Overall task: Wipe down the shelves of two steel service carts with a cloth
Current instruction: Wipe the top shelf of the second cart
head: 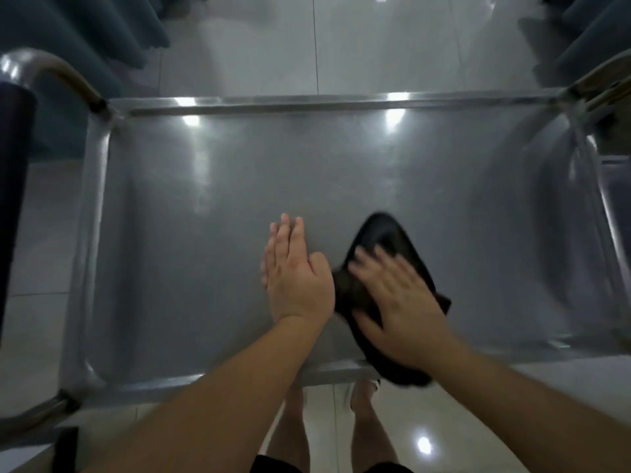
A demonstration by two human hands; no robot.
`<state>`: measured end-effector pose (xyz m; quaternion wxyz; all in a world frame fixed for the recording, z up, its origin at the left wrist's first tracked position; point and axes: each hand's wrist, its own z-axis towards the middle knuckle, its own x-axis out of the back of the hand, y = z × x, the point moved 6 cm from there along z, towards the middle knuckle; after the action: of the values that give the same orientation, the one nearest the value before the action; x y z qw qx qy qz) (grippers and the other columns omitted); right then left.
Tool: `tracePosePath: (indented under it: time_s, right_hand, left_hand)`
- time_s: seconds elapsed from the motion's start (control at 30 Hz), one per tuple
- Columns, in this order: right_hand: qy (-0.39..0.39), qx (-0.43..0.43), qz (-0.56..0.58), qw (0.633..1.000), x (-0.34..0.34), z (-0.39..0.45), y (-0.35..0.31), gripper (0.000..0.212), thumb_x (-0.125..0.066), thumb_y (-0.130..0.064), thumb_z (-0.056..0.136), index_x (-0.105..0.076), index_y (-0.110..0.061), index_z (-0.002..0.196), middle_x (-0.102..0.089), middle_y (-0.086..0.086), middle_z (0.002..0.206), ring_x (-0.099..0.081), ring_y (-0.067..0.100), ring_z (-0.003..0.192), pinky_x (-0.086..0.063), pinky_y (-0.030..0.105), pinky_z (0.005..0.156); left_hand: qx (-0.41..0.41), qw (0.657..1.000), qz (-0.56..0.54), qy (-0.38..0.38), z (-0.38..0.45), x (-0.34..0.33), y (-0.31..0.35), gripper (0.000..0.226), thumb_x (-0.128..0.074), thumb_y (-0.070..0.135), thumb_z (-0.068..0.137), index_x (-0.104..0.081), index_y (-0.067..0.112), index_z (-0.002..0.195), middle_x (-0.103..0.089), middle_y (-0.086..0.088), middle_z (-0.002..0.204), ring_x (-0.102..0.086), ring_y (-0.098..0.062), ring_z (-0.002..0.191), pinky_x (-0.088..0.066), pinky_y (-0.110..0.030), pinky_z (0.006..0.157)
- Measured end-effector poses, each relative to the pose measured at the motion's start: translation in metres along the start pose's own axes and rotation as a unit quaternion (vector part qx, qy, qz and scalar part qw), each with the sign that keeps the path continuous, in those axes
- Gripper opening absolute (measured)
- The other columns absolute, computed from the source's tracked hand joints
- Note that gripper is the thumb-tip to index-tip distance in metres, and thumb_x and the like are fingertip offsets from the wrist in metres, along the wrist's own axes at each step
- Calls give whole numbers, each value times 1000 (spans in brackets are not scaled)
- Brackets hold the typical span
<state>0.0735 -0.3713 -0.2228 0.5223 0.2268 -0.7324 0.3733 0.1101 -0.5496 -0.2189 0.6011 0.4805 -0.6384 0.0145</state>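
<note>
Wiping is under way on the top shelf (pixel 211 206) of one steel cart, seen from directly above. The right hand (pixel 403 302) lies palm-down with fingers spread on a dark cloth (pixel 382 230), pressing it flat against the steel near the front rim, right of centre. The cloth's lower corner hangs over that front rim (pixel 338 372). Motion blur on the hand and cloth suggests a sweeping stroke, though its direction cannot be read. The left hand (pixel 295 278) rests flat on the shelf just beside the cloth, fingers straight and close together, holding nothing and apparently bracing.

As for progress, the shelf looks evenly grey with soft light reflections, and no clear line between wiped and unwiped steel shows, so it is hard to say how much of this surface is done. No lower shelf and no second cart are clearly in view, so most of the job probably lies ahead.

The shelf carries nothing but the hands and the cloth, so strokes can run freely to the left and toward the far rim (pixel 307 104). Raised rims close all four sides, and the rounded corners will need the cloth pushed into them. Curved handle tubing (pixel 58 68) rises at the far left corner, with more at the far right.
</note>
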Motion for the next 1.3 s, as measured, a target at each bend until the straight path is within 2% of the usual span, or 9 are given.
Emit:
tracePosePath:
  time_s: [0.13,0.27,0.4,0.53,0.63,0.83,1.0,1.2,1.3]
  right_hand:
    - [-100,160,-63,980,-13,-27,-5,68,-52,-57,101,-33,-36,163,-20,-13,174,-11,15,162,-12,45,130]
    - [-100,192,-63,974,6,29,7,67,-63,-49,95,-46,-32,157,-28,-9,171,-19,17,161,-15,44,130]
    - [15,47,2,999,35,136,19,64,-65,-40,90,-55,-19,150,-44,6,164,-37,35,153,-28,52,125]
    - [92,-213,41,972,46,240,27,70,-47,-51,101,-35,-19,162,-25,4,173,-20,29,159,-12,44,130]
    - [75,-279,30,957,37,269,15,78,-37,-59,101,-21,-21,167,-11,1,176,-9,26,162,-5,45,131]
    - [59,-74,20,995,-10,157,-91,81,-48,-66,98,-34,-20,163,-27,3,172,-21,29,160,-15,49,129]
    - [-17,1,5,1000,-58,56,-142,90,-36,-87,92,-28,-34,163,-17,-12,174,-6,13,162,-13,50,130]
    - [-61,61,8,996,-60,32,-145,79,-39,-79,97,-26,-38,163,-15,-17,174,-2,6,161,-3,40,131]
    - [-52,77,21,995,-63,13,-150,67,-40,-69,101,-37,-35,158,-28,-16,170,-16,8,160,-4,36,131]
  left_hand:
    - [-84,985,142,56,19,66,-63,62,-40,38,100,-49,18,158,-44,-8,165,-42,-31,150,-28,-50,121]
    - [-53,976,197,81,31,114,-156,67,-32,46,102,-39,16,161,-36,-11,169,-32,-31,154,-25,-52,124]
    - [-110,968,212,74,30,105,-177,71,-32,48,103,-29,17,166,-27,-8,173,-20,-26,161,-18,-46,128]
    - [-115,965,213,101,29,105,-178,70,-37,46,102,-31,19,166,-30,-6,172,-22,-25,160,-13,-39,127]
    - [-109,966,213,98,29,105,-177,70,-39,46,101,-30,21,166,-29,-4,172,-21,-23,160,-10,-39,128]
    - [-91,972,199,80,29,107,-175,71,-40,44,98,-34,20,165,-31,-4,172,-22,-23,160,-17,-46,129]
    - [-87,975,191,66,29,106,-174,69,-37,45,100,-33,21,165,-30,-3,172,-21,-23,160,-19,-47,128]
    - [-79,977,195,30,28,107,-176,69,-31,48,103,-22,26,168,-20,-1,175,-12,-20,162,-16,-47,129]
    - [-80,975,209,-9,33,111,-170,70,-33,47,105,-16,24,169,-15,-2,177,-9,-21,163,-14,-45,131]
